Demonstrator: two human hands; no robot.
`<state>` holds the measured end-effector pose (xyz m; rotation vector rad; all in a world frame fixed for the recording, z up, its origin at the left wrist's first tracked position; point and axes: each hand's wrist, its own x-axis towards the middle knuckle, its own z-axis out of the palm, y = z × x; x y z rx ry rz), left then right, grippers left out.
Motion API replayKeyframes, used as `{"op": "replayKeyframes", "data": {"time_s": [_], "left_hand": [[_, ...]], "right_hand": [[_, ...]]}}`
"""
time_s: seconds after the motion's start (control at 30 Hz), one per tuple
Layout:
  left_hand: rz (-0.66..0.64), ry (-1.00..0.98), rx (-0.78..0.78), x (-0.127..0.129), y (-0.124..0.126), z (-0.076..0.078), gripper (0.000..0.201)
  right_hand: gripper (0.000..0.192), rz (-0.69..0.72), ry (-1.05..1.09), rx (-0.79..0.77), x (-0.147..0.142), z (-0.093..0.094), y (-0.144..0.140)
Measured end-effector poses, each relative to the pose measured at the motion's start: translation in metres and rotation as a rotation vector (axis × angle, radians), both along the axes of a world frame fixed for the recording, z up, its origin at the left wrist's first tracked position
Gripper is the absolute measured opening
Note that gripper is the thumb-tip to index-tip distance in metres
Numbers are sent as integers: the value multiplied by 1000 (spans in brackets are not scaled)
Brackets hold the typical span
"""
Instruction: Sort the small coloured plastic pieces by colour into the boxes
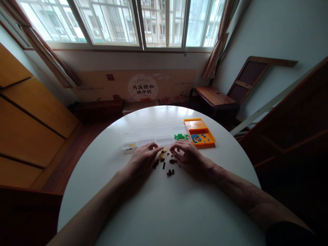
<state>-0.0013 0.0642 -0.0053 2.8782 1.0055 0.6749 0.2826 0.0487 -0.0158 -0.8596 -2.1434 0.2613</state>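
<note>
Left hand (146, 155) and right hand (188, 153) curl by dark bricks (170, 173); I cannot tell if either grasps any. A tray (205, 146) lies toward the far table edge (164, 109).

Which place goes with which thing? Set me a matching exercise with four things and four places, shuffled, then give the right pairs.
Things:
1. green pieces
2. blue pieces
3. dark brown pieces
4. chair

Places:
A. in the orange tray
B. beyond the table, to the right
C. loose on the tabletop
D. in the clear box

Pairs: 1-D, 2-A, 3-C, 4-B
</note>
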Motion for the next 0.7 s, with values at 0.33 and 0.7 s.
{"op": "replayKeyframes", "data": {"time_s": [0.33,0.7], "left_hand": [[36,-14,13,-1,0,2,25],[40,-74,-20,-3,-1,6,21]], "right_hand": [[11,8,-7,-7,1,-3,1],[10,17,-10,-11,0,2,-1]]}}
